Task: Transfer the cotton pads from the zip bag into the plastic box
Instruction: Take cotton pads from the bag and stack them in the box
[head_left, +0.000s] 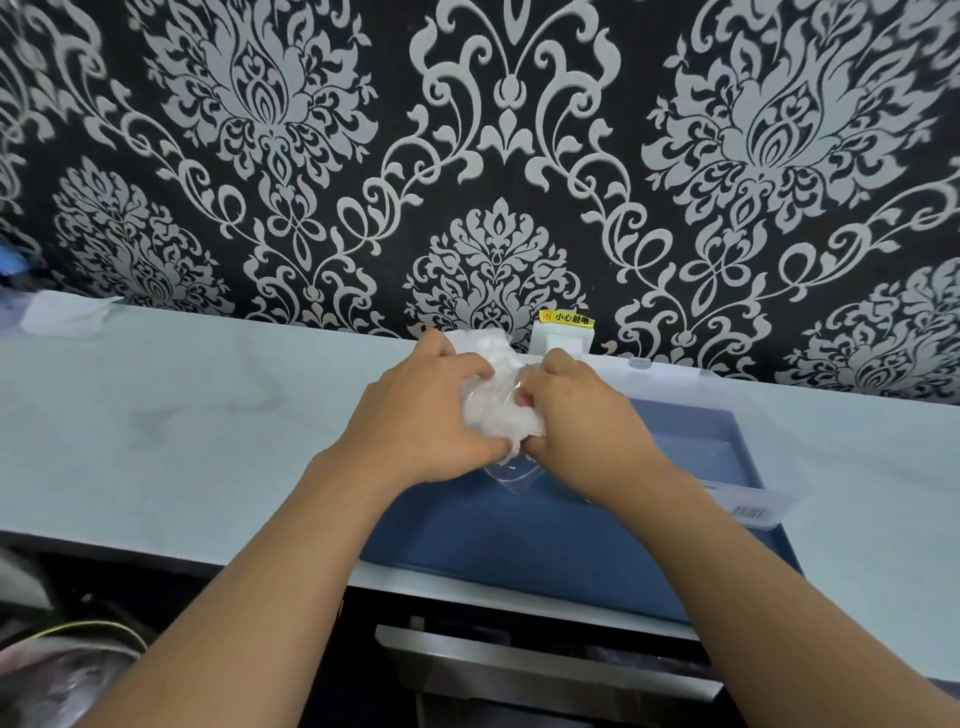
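A clear zip bag (496, 400) stuffed with white cotton pads is held up between both hands above the counter. My left hand (415, 415) grips the bag's left side, fingers curled round it. My right hand (576, 415) grips its right side, thumb pressed into the plastic. A loose clear end of the bag (511, 475) hangs below the hands. The clear plastic box (748, 467) stands just right of my right hand on a blue mat (519, 540); what lies inside the box I cannot make out.
The pale counter (182, 426) runs along a black and silver patterned wall. A white socket with a yellow warning label (563, 332) sits behind the bag. A clear lid-like piece (65, 314) lies far left. An open drawer (545, 670) is below the counter edge.
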